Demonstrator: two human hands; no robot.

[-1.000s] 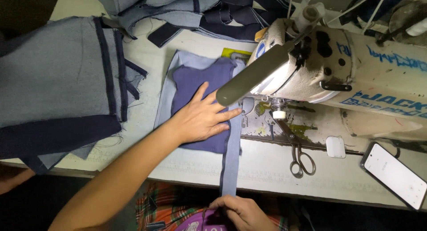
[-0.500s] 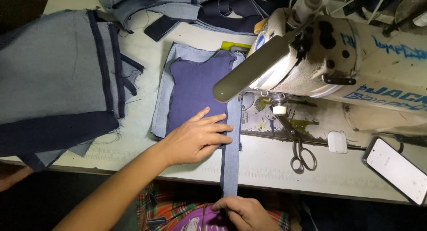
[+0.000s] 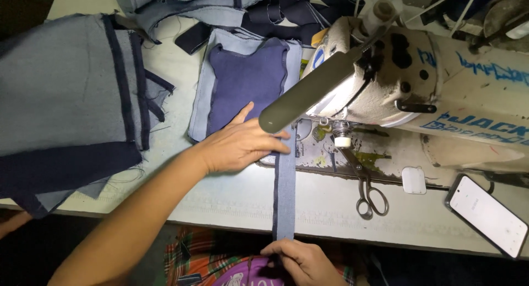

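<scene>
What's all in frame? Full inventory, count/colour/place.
sewing machine: 1, off-white, right of centre
machine lamp: 1, olive, jutting from the machine head
pocket piece: 1, navy on light blue, centre of the table
fabric strip: 1, light blue, runs from the machine to the table edge
fabric stack: 1, grey-blue with navy trim, left
fabric pile: 1, blue and navy, top
scissors: 1, metal, right of the strip
phone: 1, screen lit, lower right
left hand: flat on pocket piece and strip
right hand: pinching the strip's lower end

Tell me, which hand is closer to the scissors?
Right. The right hand pinches the denim strip just below-left of the scissors; the left hand presses fabric farther left.
</scene>
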